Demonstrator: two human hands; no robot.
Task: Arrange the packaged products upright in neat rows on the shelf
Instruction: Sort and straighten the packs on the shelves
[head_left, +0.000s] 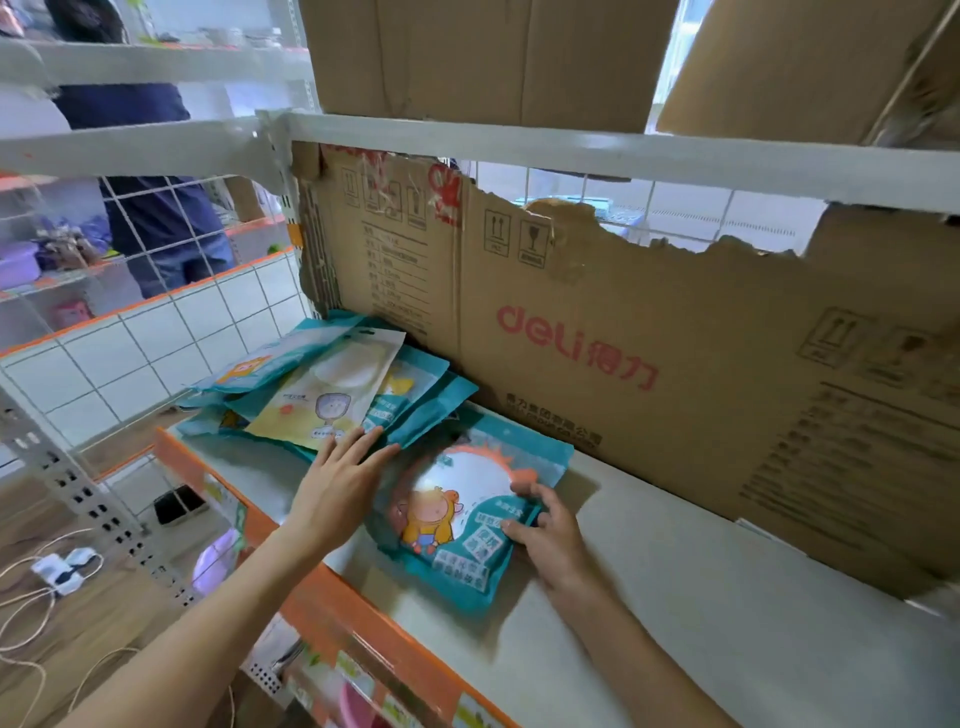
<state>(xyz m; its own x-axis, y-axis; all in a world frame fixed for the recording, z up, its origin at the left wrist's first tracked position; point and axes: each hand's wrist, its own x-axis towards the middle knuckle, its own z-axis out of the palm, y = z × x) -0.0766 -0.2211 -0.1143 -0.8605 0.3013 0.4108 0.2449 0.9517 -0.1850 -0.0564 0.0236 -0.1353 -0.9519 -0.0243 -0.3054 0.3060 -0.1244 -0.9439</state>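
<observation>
While your right hand pinches the lower right edge of a teal cartoon-printed packet lying flat on the white shelf, your left hand rests with straight fingers on the near edge of a leaning pile of similar packets at the shelf's left end. Behind both stands a torn Deli cardboard sheet.

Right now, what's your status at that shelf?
Left hand flat on leaning packet pile. Right hand pinching teal packet, lying flat. Nothing blocking.
</observation>
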